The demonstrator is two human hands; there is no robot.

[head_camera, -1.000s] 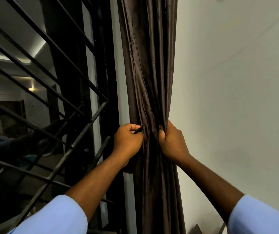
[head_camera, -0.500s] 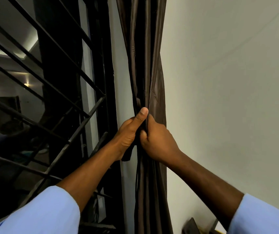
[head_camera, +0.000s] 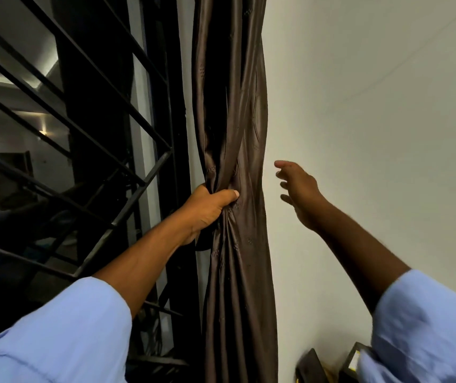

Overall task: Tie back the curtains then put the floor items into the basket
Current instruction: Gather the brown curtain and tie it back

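Note:
A dark brown satin curtain (head_camera: 232,120) hangs gathered into a narrow twisted column between the window and the wall. My left hand (head_camera: 207,210) grips the bunched fabric at mid height from the left, its thumb pressed across the front. My right hand (head_camera: 301,193) hovers just right of the curtain, fingers spread and relaxed, holding nothing and not touching the cloth. No tie-back and no basket are in view.
A black metal window grille (head_camera: 88,150) with slanted bars fills the left side, dark glass behind it. A plain white wall (head_camera: 373,120) fills the right. Dark objects (head_camera: 311,366) sit low at the bottom right, partly hidden by my sleeve.
My right hand has let go of the curtain and moved off to the right, fingers opening. My left hand has closed round the whole gathered bundle, which now looks twisted.

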